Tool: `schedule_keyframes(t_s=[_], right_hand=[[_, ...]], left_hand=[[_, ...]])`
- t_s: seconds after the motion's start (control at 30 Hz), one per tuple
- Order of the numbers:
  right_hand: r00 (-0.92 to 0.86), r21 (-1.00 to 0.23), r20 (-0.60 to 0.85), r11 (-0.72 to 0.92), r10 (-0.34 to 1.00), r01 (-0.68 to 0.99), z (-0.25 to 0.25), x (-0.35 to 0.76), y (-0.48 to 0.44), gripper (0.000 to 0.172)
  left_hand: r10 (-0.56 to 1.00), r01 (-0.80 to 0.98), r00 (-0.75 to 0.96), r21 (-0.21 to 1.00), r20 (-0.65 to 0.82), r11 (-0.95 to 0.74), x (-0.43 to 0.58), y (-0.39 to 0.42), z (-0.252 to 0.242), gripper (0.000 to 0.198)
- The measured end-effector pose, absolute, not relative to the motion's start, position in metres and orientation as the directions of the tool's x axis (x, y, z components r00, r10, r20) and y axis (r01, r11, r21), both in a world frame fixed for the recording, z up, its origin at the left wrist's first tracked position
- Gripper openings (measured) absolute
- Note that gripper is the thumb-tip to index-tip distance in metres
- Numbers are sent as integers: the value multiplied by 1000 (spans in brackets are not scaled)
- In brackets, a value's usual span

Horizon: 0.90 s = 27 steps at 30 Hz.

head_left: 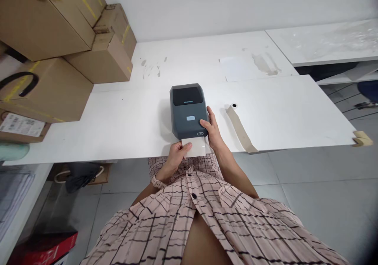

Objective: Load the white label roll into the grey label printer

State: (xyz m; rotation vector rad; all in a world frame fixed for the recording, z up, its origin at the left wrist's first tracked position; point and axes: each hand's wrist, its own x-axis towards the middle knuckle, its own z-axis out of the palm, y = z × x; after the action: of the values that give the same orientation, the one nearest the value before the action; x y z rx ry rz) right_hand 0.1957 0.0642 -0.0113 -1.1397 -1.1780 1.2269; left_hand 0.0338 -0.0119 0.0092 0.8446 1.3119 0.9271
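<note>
We cannot read the small lettering on the dark window of the printer (181,117). Its front edge hides where the strip of paper (198,147) begins. Just in front of the printer, the left hand (175,155) has its lower fingers hidden beneath that strip; at the printer's right side, we cannot make out all the fingers of the right hand (214,134). Well left of the printer, the upper carton (32,25) is cut off by the picture's edge, and the print on a white label (22,125) is too small for us. Far right of the printer, clear plastic (339,40) looks blurred and runs out of view.
</note>
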Motion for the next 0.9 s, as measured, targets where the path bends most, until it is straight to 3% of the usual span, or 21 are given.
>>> schedule_keyframes(t_s=[0.1, 0.2, 0.3, 0.4, 0.5, 0.57, 0.73, 0.9], right_hand=[[95, -941, 242, 209, 966, 268, 7, 197, 55, 80], [-42, -692, 490, 418, 871, 588, 28, 198, 45, 66], [-250, -515, 512, 527, 822, 676, 39, 195, 39, 65], [-278, -488, 494, 527, 824, 696, 46, 188, 38, 62], [-286, -508, 474, 524, 833, 684, 56, 186, 42, 47], [-279, -579, 451, 516, 848, 631, 59, 190, 45, 42], [-17, -902, 363, 356, 932, 245, 25, 203, 40, 61], [77, -986, 164, 165, 984, -5, -21, 199, 30, 68]], left_hand=[[929, 38, 71, 932, -362, 360, 28, -13, 9, 56], [962, 181, 77, 953, -261, 244, 15, -19, 13, 56], [991, 258, -79, 958, -108, 125, 0, -21, 16, 47], [958, 341, -276, 940, 76, 24, -8, -17, 19, 34], [939, 417, -273, 905, 211, -83, -2, -6, 20, 46], [955, 400, -201, 908, 218, -124, 7, 0, 19, 59], [989, 231, -118, 971, 91, -62, 21, 4, 10, 84], [998, 80, -54, 997, 28, -24, 20, 6, 0, 94]])
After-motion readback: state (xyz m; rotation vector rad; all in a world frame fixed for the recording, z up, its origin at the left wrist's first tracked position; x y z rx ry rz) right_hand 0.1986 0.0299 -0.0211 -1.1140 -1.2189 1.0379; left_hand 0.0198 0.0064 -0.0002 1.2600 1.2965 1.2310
